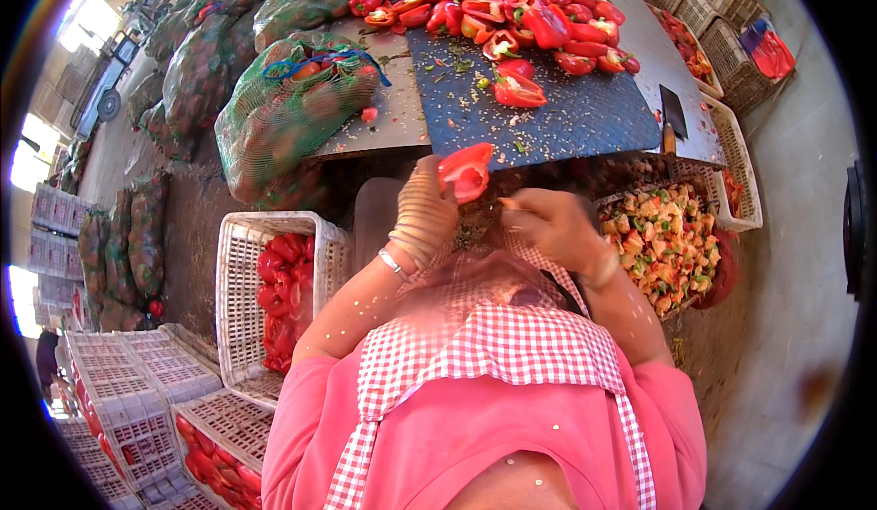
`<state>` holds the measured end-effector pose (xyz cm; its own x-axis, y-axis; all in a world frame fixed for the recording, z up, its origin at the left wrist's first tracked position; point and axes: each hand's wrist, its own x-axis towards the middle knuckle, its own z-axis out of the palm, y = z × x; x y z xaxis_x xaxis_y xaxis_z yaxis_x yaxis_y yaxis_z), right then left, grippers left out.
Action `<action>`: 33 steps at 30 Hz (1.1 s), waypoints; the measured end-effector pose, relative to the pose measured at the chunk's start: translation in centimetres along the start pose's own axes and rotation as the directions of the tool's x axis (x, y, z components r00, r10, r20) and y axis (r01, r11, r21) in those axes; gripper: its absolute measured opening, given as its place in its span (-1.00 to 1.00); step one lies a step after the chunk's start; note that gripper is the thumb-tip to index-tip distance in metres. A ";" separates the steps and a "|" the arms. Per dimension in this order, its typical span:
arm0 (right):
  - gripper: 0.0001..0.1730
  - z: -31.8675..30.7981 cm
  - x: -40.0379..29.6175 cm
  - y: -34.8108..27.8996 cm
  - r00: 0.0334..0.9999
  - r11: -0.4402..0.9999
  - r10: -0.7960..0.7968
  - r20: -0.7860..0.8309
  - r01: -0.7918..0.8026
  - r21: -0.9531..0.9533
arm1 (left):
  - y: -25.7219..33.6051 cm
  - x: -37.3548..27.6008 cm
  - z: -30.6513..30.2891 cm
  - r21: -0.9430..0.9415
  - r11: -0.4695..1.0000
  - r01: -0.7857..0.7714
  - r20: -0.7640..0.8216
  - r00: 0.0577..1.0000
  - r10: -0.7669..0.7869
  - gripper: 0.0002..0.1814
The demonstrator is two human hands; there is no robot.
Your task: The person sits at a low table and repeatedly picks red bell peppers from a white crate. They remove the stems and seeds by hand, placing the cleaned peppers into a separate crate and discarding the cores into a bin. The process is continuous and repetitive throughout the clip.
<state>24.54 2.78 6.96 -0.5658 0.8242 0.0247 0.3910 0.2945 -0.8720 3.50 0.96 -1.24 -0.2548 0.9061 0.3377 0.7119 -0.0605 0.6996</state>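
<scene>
My left hand [426,212], in a striped work glove, grips a red bell pepper piece [467,172] that is cut open, its pale inside showing. To its right, my bare right hand [553,226] is closed around a small tan thing, perhaps a knife handle; motion blurs it and no blade shows. Both hands are in front of the table's near edge, over my lap. On the blue mat [575,123] beyond them, a halved red pepper [519,90] lies close to a heap of red peppers [479,6], some whole, some cut. Pale seeds are scattered over the mat.
A cleaver [673,113] lies at the table's right. A white plastic crate [233,291] of red pepper pieces stands at my left. At my right is a container of pepper cores [661,246]. Green mesh sacks [291,109] and stacked crates [137,373] crowd the left.
</scene>
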 end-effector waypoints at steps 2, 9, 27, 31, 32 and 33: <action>-0.82 -3.1 -2.6 3.2 0.980 0.997 0.072 -0.185 -0.071 0.011 | -0.3 0.2 -1.4 -0.036 0.998 0.051 -0.024 0.998 -0.052 -0.64; -0.46 -8.9 -5.2 7.0 0.762 0.409 0.385 -0.522 -0.647 -0.643 | -2.4 0.8 -1.7 -0.065 0.987 0.145 -0.154 0.976 -0.153 -0.68; -0.59 -8.9 23.9 16.4 0.974 0.586 0.109 -0.201 -0.226 -0.778 | -18.6 -13.7 -20.7 0.395 0.518 0.759 -0.457 0.652 -0.605 -0.40; -0.62 -8.1 24.8 18.2 0.954 0.728 0.217 -0.209 -0.301 -0.616 | -15.3 -10.6 -18.6 0.378 0.641 0.668 -0.402 0.742 -0.536 -0.45; -0.64 -7.7 24.4 18.2 0.949 0.776 0.218 -0.227 -0.309 -0.549 | -14.7 -8.7 -16.9 0.248 0.759 0.602 -0.350 0.786 -0.509 -0.51; -0.66 -7.4 23.9 17.9 0.943 0.819 0.218 -0.251 -0.316 -0.479 | -14.2 -6.9 -15.3 0.097 0.846 0.524 -0.295 0.827 -0.478 -0.56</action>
<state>23.34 31.34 -4.44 -0.2666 0.9628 -0.0440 0.8470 0.2122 -0.4874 -14.82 -10.79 -3.84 -0.7440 0.6553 0.1306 0.5326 0.4637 0.7080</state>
